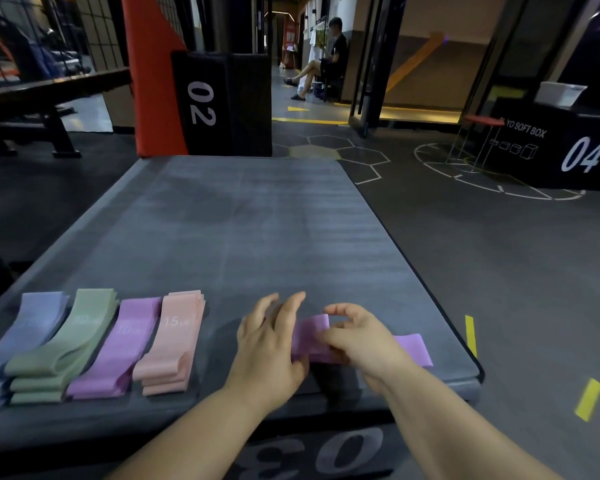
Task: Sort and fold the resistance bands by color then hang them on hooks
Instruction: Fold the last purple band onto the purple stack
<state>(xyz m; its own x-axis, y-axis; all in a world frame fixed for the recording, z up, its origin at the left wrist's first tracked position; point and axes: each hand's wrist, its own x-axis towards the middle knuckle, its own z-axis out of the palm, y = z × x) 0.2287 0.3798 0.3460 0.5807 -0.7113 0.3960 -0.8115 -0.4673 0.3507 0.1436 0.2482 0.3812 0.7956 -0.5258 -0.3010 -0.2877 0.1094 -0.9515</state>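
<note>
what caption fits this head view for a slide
Left hand and right hand fold a purple band on a grey padded box beside four colour-sorted stacks.

The scene is dimly lit, brighter light being cast from the doorway (426, 64); edges are bent by wide-angle distortion.
</note>
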